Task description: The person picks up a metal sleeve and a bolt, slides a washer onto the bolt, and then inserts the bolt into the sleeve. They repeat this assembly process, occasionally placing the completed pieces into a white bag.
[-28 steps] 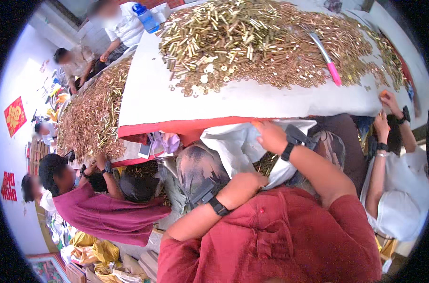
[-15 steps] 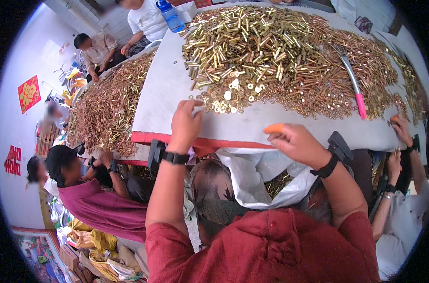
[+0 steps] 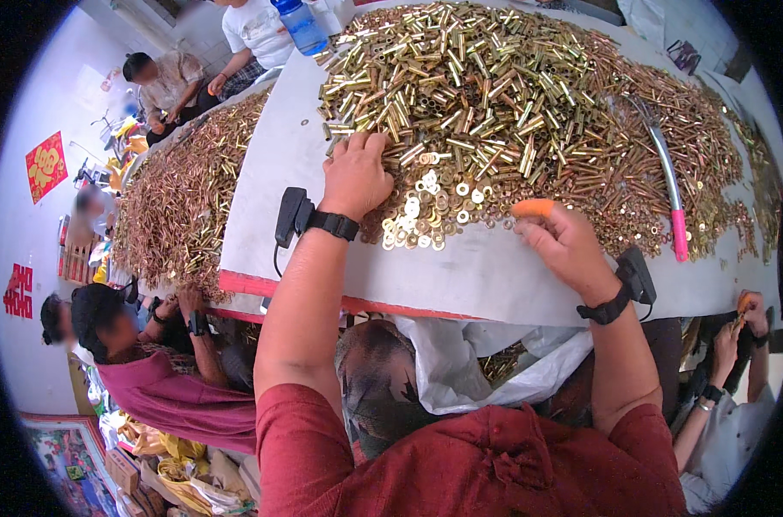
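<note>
A large heap of hollow brass-coloured tubes point(image 3: 469, 77) covers the far part of the pale table point(image 3: 279, 172). Flat metal washers point(image 3: 413, 215) lie scattered along the heap's near edge. My left hand point(image 3: 357, 177) reaches to the heap's left edge, its fingers stretched forward over the tubes. My right hand point(image 3: 568, 250) hovers or rests at the near rim of the washers, an orange finger cover point(image 3: 532, 208) on its index finger. Its fingers are curled with thumb and index close together; whether anything is between them is hidden.
Long-handled tool with a pink grip point(image 3: 679, 234) lies on the heap's right side. A white sack point(image 3: 443, 362) hangs open below the table edge. Co-workers sit at a second tube heap point(image 3: 189, 189) on the left; another person's hands point(image 3: 740, 332) are at right.
My left hand has moved forward from the bare table onto the tubes. My right hand has come forward to the washers, thumb nearer the index finger. The view has shifted slightly.
</note>
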Tool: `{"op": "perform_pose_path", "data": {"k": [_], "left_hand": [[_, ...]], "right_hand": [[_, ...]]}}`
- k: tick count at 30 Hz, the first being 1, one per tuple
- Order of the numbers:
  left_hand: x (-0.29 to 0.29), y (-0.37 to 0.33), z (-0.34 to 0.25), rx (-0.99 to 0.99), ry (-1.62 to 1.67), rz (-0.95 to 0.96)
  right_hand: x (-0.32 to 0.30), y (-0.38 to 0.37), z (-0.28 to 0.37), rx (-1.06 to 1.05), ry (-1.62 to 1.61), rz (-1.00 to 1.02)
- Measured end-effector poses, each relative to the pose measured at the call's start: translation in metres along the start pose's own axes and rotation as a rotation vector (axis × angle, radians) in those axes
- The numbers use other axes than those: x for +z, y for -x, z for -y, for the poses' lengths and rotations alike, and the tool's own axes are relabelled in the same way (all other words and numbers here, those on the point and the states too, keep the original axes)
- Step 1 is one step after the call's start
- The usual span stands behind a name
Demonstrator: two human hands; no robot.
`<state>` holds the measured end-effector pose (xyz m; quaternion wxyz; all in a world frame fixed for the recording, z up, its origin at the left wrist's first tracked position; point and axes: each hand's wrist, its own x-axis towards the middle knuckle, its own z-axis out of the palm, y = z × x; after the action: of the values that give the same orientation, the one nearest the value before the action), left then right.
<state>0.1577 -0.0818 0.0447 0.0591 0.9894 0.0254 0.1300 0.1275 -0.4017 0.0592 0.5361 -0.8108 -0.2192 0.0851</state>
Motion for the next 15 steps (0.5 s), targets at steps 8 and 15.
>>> {"op": "perform_pose_path", "data": {"k": [8, 15], "left_hand": [[0.021, 0.023, 0.024, 0.045, 0.117, -0.234], [0.004, 0.026, 0.049, -0.336, 0.847, -0.236]], "right_hand": [[-0.004, -0.018, 0.003, 0.044, -0.069, 0.004], [-0.002, -0.022, -0.004, -0.002, -0.149, -0.016]]}}
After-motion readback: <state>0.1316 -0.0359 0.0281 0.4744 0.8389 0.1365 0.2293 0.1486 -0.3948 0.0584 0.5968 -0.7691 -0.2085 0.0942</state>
